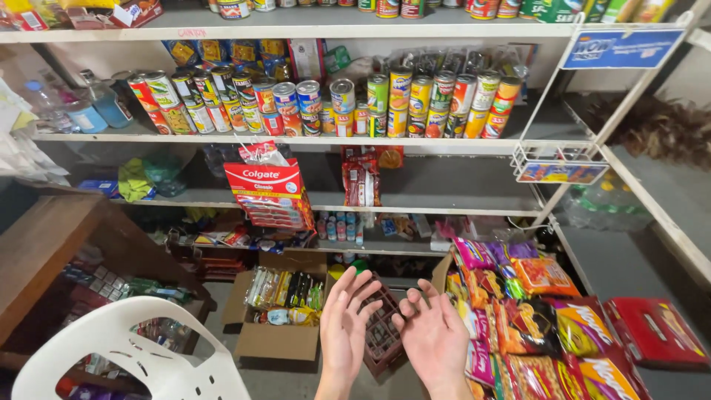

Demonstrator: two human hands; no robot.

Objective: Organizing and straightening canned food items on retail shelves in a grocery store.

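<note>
Head view looks down into a small shop's stock corner, and both of the person's hands are raised, bare and holding nothing. Left hand (344, 324) sits at about 6 o'clock, palm up, fingers spread and loosely curled. Right hand (433, 335) is just beside it toward 5 o'clock, also open, fingers slightly bent; the two nearly touch at the fingertips but grip nothing.

Directly behind the hands, on the floor, stands a dark red plastic crate (379, 326) with a lattice side, tilted and partly hidden by the fingers; it is the thing nearest both hands, though whether either touches it cannot be told. Just to its 9 o'clock side lies an open cardboard box (278, 337) packed with small wrapped packets.

As a judgement, the handling looks at a pause or barely begun: no item is in hand, while the box looks full and the crate's contents cannot be made out.

At 3 to 5 o'clock, bright snack packets (533, 326) hang in overlapping rows beside a red carton (655, 333). At 12 o'clock a shelf carries stacked tin cans (333, 104); below it hangs a red and white toothpaste sachet card (268, 191). A white plastic chair (126, 355) fills 7 o'clock, with a wooden counter (44, 244) at 9 o'clock.
</note>
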